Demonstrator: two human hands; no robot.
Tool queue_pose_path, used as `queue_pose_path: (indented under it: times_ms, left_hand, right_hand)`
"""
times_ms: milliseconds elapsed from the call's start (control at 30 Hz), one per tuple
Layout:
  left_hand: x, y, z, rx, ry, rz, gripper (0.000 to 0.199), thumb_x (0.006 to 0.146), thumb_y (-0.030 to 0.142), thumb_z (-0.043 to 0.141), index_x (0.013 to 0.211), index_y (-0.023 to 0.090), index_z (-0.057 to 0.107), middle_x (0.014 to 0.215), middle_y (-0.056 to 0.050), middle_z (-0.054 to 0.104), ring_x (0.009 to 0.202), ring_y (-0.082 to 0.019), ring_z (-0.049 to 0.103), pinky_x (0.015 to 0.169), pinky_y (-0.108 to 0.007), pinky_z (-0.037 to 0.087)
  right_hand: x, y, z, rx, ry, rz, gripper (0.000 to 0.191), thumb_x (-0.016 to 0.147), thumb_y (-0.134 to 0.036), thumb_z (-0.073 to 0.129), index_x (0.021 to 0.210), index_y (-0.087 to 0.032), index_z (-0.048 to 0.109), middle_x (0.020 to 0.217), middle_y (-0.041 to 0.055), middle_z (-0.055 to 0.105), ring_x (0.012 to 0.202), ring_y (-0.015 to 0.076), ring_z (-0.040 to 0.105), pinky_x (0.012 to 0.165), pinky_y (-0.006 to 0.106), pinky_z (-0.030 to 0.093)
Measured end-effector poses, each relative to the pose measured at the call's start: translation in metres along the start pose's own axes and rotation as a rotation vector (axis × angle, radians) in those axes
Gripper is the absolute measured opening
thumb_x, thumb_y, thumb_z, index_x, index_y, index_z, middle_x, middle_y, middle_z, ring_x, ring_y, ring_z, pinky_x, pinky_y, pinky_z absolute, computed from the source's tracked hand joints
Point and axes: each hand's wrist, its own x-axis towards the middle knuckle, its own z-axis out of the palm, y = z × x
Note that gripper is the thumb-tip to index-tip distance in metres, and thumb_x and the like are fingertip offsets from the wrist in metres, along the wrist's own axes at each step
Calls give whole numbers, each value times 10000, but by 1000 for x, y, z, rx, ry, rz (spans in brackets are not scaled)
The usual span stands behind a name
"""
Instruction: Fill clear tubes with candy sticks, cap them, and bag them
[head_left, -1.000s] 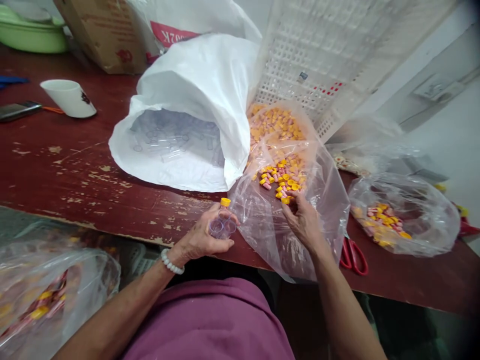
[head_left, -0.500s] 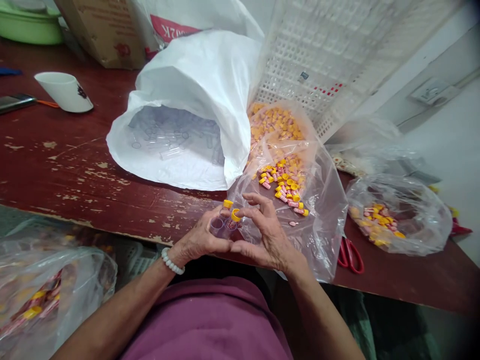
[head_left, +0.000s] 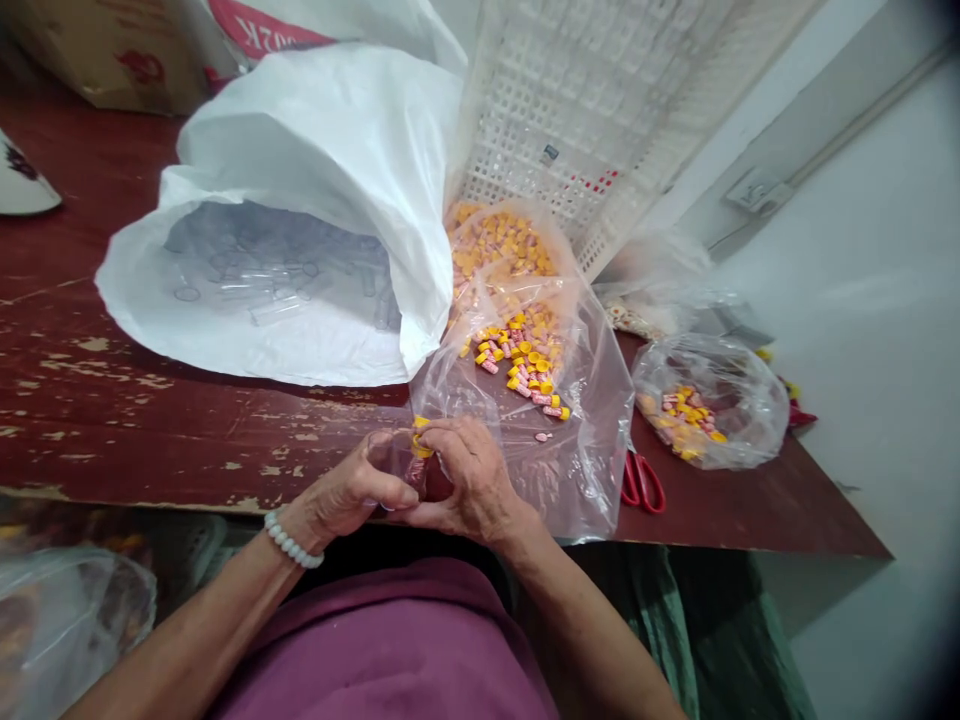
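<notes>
Both hands meet at the table's front edge. My left hand [head_left: 352,490], with a bead bracelet on the wrist, is closed around clear plastic tubes [head_left: 391,456]; how many is partly hidden by fingers. Yellow caps [head_left: 421,438] show at the tube tops, with something pink-red inside one tube below them. My right hand [head_left: 472,480] is closed over the capped side, its fingers curled on a yellow cap and its thumb meeting the left thumb. Just beyond lie loose yellow-capped pieces with pink printed bodies [head_left: 536,375] on a clear plastic bag [head_left: 592,450].
A white sack [head_left: 315,130] lies open at left with clear tubes inside. Red-handled scissors [head_left: 643,482] rest right of the clear bag. Further right is a small bag [head_left: 750,410] of capped pieces. A white plastic basket [head_left: 517,130] stands behind; a cup [head_left: 26,185] is far left.
My right hand has closed from spread fingers onto the yellow caps, covering more of the tubes. The view has shifted right, so the table things appear further left.
</notes>
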Motion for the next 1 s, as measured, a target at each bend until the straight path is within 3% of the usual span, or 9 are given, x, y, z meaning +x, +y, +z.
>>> queue_pose_path:
  times_ms: [133, 267, 367, 433, 500, 633, 767, 900, 1000]
  left_hand:
    - [-1, 2, 0, -140, 41, -17, 310, 515, 143, 651, 824, 158, 666, 677, -20, 614, 583, -130, 529, 560, -276, 500]
    - [-2, 5, 0, -73, 129, 30, 328, 529, 131, 703, 852, 167, 654, 705, -6, 593, 671, -144, 549, 694, -369, 550]
    - [0, 2, 1, 57, 214, 100, 360, 539, 130, 746, 882, 159, 639, 678, 19, 553, 663, -125, 537, 685, -323, 532]
    - [1, 0, 2, 169, 252, 152, 373, 540, 140, 761, 888, 145, 628, 707, 17, 556, 673, -123, 538, 677, -296, 508]
    - [2, -1, 4, 300, 282, 202, 362, 552, 150, 751, 887, 135, 615, 754, 7, 563, 689, -121, 534, 675, -276, 479]
    - [3, 7, 6, 696, 339, 319, 278, 568, 118, 688, 832, 132, 601, 856, -14, 515, 742, -124, 509, 669, -252, 434]
    - [3, 12, 11, 994, 328, 375, 175, 590, 99, 623, 751, 145, 572, 851, -13, 442, 772, -136, 474, 646, -235, 421]
    - [4, 9, 16, 1104, 275, 387, 222, 597, 83, 586, 807, 152, 565, 857, -11, 402, 774, -136, 460, 669, -242, 428]
    - [5, 6, 17, 1142, 255, 383, 253, 573, 73, 584, 811, 155, 558, 876, -18, 396, 793, -148, 458, 688, -256, 436]
  right_hand:
    - [-1, 18, -21, 57, 28, 102, 622, 703, -415, 711, 1228, -209, 448, 1159, 84, 591, 1044, 202, 554, 881, 341, 439]
    - [-20, 72, -63, -304, 202, 410, 176, 872, -259, 492, 1009, -189, 576, 1039, 88, 610, 993, 206, 543, 861, 354, 431]
    - [-42, 114, -86, -728, -24, 676, 167, 828, -147, 461, 893, -137, 615, 935, 152, 628, 922, 264, 542, 803, 388, 414]
    - [-55, 132, -91, -861, -168, 741, 189, 836, -158, 447, 912, -122, 616, 921, 176, 632, 889, 281, 545, 747, 383, 410]
    - [-62, 138, -91, -897, -212, 745, 208, 850, -187, 436, 944, -117, 608, 908, 182, 632, 861, 282, 550, 717, 380, 407]
    - [-54, 114, -86, -658, -12, 689, 202, 852, -198, 441, 958, -124, 595, 926, 159, 613, 844, 249, 563, 725, 370, 436]
    - [-22, 50, -75, -129, 206, 426, 168, 882, -268, 485, 1014, -209, 570, 955, 65, 599, 860, 183, 573, 780, 336, 466]
    - [8, -4, -58, 75, 77, 159, 200, 887, -180, 468, 1052, -231, 569, 1014, 55, 566, 958, 166, 560, 835, 325, 467]
    - [17, -16, -51, 96, -53, 55, 278, 884, -131, 446, 1124, -236, 539, 1052, 60, 571, 995, 162, 558, 845, 317, 474]
